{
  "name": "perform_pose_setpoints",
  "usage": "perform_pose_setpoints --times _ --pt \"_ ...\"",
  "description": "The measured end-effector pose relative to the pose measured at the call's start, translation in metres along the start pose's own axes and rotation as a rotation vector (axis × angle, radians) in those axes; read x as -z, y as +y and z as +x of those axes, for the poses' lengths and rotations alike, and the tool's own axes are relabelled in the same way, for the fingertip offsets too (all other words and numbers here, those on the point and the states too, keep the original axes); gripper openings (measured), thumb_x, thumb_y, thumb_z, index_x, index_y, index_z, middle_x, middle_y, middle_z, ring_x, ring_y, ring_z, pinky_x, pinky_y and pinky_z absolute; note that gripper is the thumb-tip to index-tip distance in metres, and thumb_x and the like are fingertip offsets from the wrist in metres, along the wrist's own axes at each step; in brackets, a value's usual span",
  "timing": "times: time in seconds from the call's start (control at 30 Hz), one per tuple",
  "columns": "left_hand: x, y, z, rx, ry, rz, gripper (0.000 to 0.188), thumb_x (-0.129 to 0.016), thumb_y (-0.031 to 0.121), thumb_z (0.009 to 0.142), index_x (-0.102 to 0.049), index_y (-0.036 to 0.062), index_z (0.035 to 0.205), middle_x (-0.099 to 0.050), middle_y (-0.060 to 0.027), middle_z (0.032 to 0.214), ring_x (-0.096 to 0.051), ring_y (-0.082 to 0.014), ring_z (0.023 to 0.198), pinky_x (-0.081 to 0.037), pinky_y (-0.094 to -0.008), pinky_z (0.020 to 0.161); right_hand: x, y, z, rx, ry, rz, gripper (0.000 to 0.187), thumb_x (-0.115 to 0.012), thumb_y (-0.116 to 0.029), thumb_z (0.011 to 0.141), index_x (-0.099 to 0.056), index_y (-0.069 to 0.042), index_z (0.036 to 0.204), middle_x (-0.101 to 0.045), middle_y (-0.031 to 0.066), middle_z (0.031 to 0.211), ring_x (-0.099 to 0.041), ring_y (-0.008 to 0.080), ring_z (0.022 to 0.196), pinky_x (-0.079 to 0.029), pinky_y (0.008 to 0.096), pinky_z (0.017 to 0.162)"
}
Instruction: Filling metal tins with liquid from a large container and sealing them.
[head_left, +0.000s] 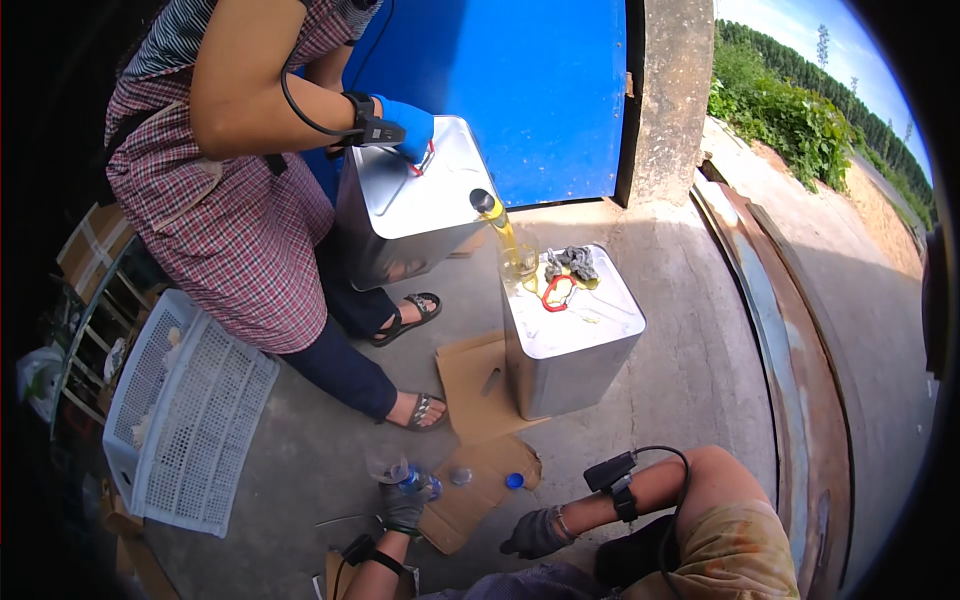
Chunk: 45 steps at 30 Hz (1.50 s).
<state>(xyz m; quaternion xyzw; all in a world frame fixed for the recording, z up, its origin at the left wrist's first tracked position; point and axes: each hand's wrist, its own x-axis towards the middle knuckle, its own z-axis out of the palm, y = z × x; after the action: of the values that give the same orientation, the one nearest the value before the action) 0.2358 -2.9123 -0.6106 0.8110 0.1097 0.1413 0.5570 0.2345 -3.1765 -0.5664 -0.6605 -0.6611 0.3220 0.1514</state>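
My left hand [403,507]: it has a grey glove on, and the fingers look curled around a bottle.
Bottle [418,484]: see-through with some blue, low down in my left hand, by the brown cardboard [478,508].
My right hand [537,532]: grey glove too, near my knee. It looks like it holds nothing. The fingers seem bent, but I can't tell if they are pressed tight or a bit loose.
Blue cap [514,481]: lying on the cardboard, apart from the bottle.
Near tin [570,385]: standing up on the floor. On top are a red handle [559,293], a grey rag [578,262] and a clear jar [518,266] with yellow in it.
Other tin [397,255]: a helper's blue glove [408,128] is at its top.
What's done: I think some yellow is out already, in the jar and splashed on the near tin.
What's left: the cap is on no bottle and the splash is not wiped up. I can't see how full my bottle is.
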Motion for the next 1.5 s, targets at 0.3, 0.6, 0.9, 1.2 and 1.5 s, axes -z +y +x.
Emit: perform_pose_setpoints --times 0.3,0.6,0.9,1.2,1.5 --pt "0.001 -0.065 0.002 -0.070 0.014 0.066 0.040 -0.076 0.006 0.048 -0.055 0.0056 0.082 -0.055 -0.0004 0.073 -0.054 -0.0143 0.068 -0.046 -0.0310 0.072 0.014 -0.013 -0.003 -0.048 -0.084 0.026 0.033 -0.055 -0.020 0.076 -0.051 -0.005 0.105 -0.060 0.0174 0.079 -0.058 0.0371 0.076 -0.045 0.0443 0.064" --pt "-0.001 -0.042 -0.007 -0.048 -0.090 0.360 0.062 -0.079 0.022 0.052 -0.050 0.0063 0.104 -0.053 -0.0064 0.098 -0.052 -0.0219 0.089 -0.041 -0.0342 0.085 -0.004 -0.001 -0.008 0.003 -0.056 0.035 0.034 -0.055 -0.019 0.077 -0.050 -0.007 0.109 -0.061 0.0165 0.079 -0.059 0.0361 0.076 -0.045 0.0440 0.064" --pt "-0.005 -0.086 -0.014 -0.187 -0.162 0.627 0.068 -0.078 0.031 0.054 -0.047 0.0074 0.109 -0.052 -0.0116 0.106 -0.051 -0.0283 0.098 -0.039 -0.0382 0.089 -0.009 0.001 -0.008 0.002 -0.216 -0.031 0.033 -0.057 -0.021 0.077 -0.052 -0.005 0.105 -0.061 0.0176 0.081 -0.059 0.0376 0.077 -0.046 0.0449 0.065" --pt "-0.008 -0.108 -0.018 -0.264 -0.170 0.815 0.071 -0.076 0.037 0.055 -0.046 0.0071 0.112 -0.050 -0.0132 0.111 -0.048 -0.0292 0.104 -0.035 -0.0385 0.094 -0.007 -0.003 -0.013 -0.035 -0.304 -0.016 0.034 -0.056 -0.019 0.074 -0.054 -0.002 0.104 -0.060 0.0204 0.094 -0.058 0.0368 0.089 -0.047 0.0443 0.073" --pt "-0.005 -0.055 -0.014 -0.051 -0.410 0.657 0.074 -0.065 0.045 0.066 -0.040 0.0073 0.124 -0.039 -0.0155 0.130 -0.032 -0.0310 0.123 -0.017 -0.0423 0.106 -0.010 0.001 -0.014 -0.039 -0.260 0.002 0.035 -0.057 -0.017 0.073 -0.053 -0.002 0.104 -0.060 0.0206 0.092 -0.058 0.0370 0.088 -0.047 0.0436 0.073"
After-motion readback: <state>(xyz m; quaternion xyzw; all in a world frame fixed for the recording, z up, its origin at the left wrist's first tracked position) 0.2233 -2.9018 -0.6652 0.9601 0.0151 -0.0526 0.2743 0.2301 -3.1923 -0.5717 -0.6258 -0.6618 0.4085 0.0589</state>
